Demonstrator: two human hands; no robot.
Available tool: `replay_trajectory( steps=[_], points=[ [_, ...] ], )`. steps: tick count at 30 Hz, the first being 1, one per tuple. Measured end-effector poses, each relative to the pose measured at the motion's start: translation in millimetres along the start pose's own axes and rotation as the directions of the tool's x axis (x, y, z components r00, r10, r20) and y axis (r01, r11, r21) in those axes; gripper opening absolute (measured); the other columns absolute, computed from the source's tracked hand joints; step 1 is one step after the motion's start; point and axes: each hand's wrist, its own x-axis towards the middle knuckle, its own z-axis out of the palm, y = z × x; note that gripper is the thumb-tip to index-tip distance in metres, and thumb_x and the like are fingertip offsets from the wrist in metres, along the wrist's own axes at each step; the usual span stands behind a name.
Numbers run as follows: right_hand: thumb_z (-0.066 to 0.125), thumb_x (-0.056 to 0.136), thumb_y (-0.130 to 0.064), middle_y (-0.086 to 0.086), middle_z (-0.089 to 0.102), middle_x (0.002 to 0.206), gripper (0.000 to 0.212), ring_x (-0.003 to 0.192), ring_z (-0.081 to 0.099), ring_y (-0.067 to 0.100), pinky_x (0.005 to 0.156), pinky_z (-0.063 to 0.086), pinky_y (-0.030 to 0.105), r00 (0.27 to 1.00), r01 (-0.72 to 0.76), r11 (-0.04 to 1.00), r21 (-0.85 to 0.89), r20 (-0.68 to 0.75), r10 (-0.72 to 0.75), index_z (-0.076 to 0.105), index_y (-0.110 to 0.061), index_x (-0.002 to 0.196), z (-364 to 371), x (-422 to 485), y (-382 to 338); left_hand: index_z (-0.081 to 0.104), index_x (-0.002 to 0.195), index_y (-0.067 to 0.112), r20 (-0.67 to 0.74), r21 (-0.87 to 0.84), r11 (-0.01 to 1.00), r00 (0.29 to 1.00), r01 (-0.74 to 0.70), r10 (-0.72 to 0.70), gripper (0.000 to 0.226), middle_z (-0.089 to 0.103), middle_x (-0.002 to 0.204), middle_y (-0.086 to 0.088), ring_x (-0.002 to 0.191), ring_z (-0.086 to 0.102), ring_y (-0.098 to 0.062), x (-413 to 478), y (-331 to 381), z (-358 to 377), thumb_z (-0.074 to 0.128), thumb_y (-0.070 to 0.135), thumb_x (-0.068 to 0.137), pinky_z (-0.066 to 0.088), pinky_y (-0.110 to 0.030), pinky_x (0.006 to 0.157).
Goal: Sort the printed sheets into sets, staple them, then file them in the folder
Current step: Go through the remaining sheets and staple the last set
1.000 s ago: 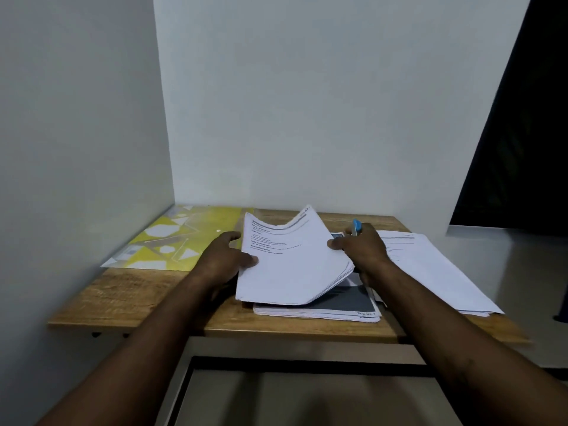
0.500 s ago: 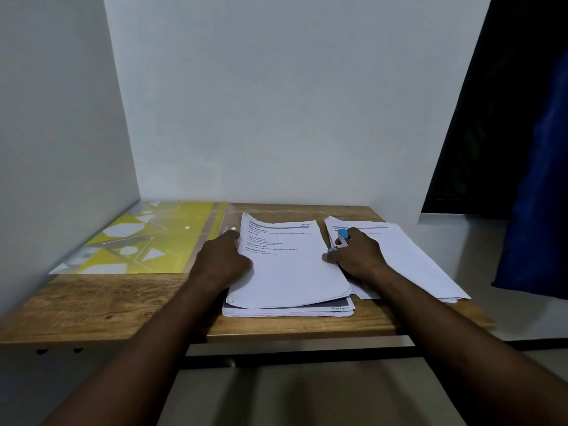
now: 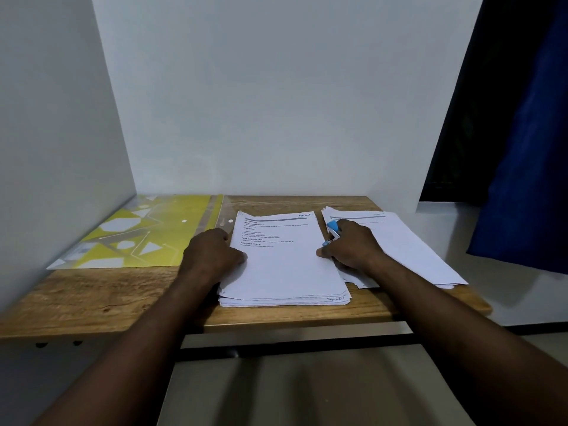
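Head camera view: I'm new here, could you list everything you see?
table: one, wooden, against white walls
folder: one, yellow patterned, table's left side
middle stack: one, white printed sheets, table centre
right stack: one, white sheets, fanned, table's right side
stapler: one, blue, in the right hand
cloth: one, dark blue, hanging far right
left hand: at the middle stack's left edge, thumb on top
right hand: holds the stapler, over the right stack

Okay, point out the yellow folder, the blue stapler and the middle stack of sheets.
Yellow folder (image 3: 175, 207): head view, on the plain yellow patch near its far edge.
Blue stapler (image 3: 333, 226): head view, on its exposed blue tip.
Middle stack of sheets (image 3: 282, 265): head view, on the top sheet's blank lower half.
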Motion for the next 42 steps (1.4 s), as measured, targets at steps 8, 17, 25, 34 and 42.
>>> replay_trajectory(
  steps=[8,17,25,34,42],
  points=[
    [0.088,0.083,-0.04,0.007,0.061,0.146,0.083,0.125,0.058,0.026,0.092,0.047,0.033,0.999,0.04,0.994,-0.102,-0.003,-0.041,0.049,-0.014,0.151,-4,-2,0,0.067,0.088,0.016,0.046,0.166,0.986,0.999,-0.029,0.022,0.032,0.072,0.094,-0.002,0.084,0.062,-0.023,-4,8,0,0.082,0.043,0.08,0.037,-0.028,0.055],
    [0.089,0.078,-0.04,0.005,0.065,0.138,0.081,0.111,0.061,0.023,0.08,0.047,0.031,0.997,0.046,0.994,-0.099,-0.051,-0.052,0.051,-0.019,0.147,1,-5,3,0.059,0.08,0.017,0.042,0.29,0.952,0.995,-0.094,0.085,0.025,0.069,0.093,-0.006,0.084,0.061,-0.026,-16,21,3,0.077,0.033,0.084,0.042,-0.03,0.063],
    [0.086,0.081,-0.048,0.001,0.067,0.129,0.069,0.11,0.063,0.024,0.092,0.054,0.037,0.99,0.073,0.994,0.076,-0.128,-0.063,0.056,-0.022,0.137,2,-8,6,0.064,0.094,0.018,-0.013,0.356,0.929,0.993,-0.103,0.115,0.007,0.065,0.092,-0.004,0.092,0.062,-0.029,-26,29,2,0.065,0.022,0.089,0.054,-0.036,0.073],
    [0.082,0.085,-0.048,0.001,0.071,0.123,0.059,0.099,0.07,0.027,0.089,0.057,0.039,0.98,0.073,0.993,0.095,-0.189,-0.054,0.056,-0.027,0.134,-20,4,26,0.071,0.125,0.019,0.025,0.324,0.877,0.93,-0.354,0.366,0.04,0.072,0.123,-0.006,0.118,0.064,-0.032,-23,66,29,0.063,0.022,0.086,0.057,-0.042,0.094],
    [0.081,0.088,-0.047,0.006,0.071,0.128,0.059,0.111,0.065,0.028,0.086,0.051,0.033,0.97,0.053,0.994,-0.094,-0.233,-0.074,0.056,-0.028,0.137,-40,14,56,0.073,0.116,0.017,0.188,0.14,0.886,0.89,-0.442,0.415,0.029,0.074,0.118,-0.002,0.114,0.065,-0.027,3,126,84,0.066,0.029,0.091,0.056,-0.037,0.092]
  ],
)
